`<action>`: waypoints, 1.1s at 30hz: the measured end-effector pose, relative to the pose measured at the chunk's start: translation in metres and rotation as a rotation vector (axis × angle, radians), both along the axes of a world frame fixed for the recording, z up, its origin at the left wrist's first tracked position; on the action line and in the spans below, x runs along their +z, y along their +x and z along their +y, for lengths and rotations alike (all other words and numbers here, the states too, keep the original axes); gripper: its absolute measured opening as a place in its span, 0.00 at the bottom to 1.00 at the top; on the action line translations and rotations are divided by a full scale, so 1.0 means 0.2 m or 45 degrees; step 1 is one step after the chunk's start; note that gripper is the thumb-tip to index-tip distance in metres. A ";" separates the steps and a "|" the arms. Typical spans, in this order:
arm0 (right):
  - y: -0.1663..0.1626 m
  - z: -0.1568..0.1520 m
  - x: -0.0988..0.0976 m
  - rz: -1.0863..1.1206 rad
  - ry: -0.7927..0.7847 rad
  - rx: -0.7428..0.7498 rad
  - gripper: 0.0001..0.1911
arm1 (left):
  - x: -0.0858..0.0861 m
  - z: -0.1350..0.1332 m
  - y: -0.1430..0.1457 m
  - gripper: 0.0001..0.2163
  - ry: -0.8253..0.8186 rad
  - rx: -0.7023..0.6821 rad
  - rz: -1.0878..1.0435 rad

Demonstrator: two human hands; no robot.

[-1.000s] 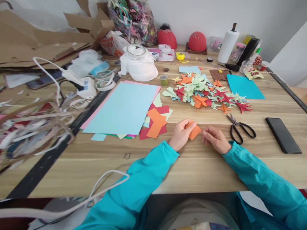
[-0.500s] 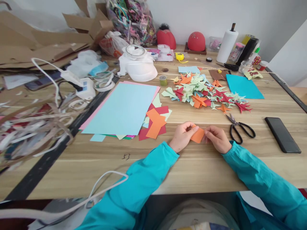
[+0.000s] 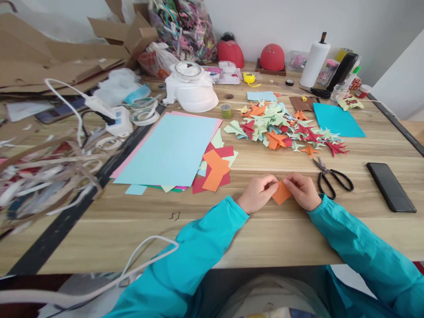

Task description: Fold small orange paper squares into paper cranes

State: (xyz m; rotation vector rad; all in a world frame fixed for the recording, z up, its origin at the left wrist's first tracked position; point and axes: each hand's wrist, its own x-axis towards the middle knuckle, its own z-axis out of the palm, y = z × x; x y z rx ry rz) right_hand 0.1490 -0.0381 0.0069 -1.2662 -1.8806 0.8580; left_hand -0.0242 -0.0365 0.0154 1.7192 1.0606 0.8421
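Observation:
A small orange paper piece [image 3: 281, 193] lies on the wooden table [image 3: 285, 238] between both hands. My left hand [image 3: 257, 193] pinches its left edge with curled fingers. My right hand [image 3: 303, 190] grips its right edge, fingers closed on it. Both arms wear teal sleeves. Black scissors [image 3: 332, 177] lie just right of my right hand. A stack of coloured sheets topped by a light blue sheet [image 3: 170, 148] lies to the left, with loose orange and red cut pieces [image 3: 215, 170] at its corner.
A heap of folded paper shapes [image 3: 281, 128] lies behind the hands. A black phone [image 3: 391, 186] and a teal sheet [image 3: 336, 119] are at the right. Tape rolls, white cables, cardboard, a paper towel roll [image 3: 314, 62] and bottles crowd the left and back.
The orange piece has shifted right and been turned between the hands. My right hand came in from beside it and took hold of its right edge.

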 end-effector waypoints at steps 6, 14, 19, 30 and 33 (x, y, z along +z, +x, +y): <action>-0.01 -0.03 0.00 -0.166 0.108 0.094 0.11 | -0.02 0.00 0.00 0.12 0.204 -0.095 0.100; -0.02 -0.03 -0.01 -0.137 0.117 0.109 0.10 | -0.01 -0.01 0.01 0.11 0.146 -0.099 0.037; 0.01 0.01 0.01 0.013 0.131 -0.129 0.11 | 0.01 0.00 -0.01 0.10 0.118 -0.077 0.040; 0.02 0.04 0.01 0.202 0.048 -0.259 0.16 | 0.01 0.00 -0.01 0.09 0.069 0.199 -0.083; 0.00 0.02 0.01 0.189 0.059 -0.190 0.16 | 0.00 0.01 -0.01 0.10 -0.068 0.103 -0.111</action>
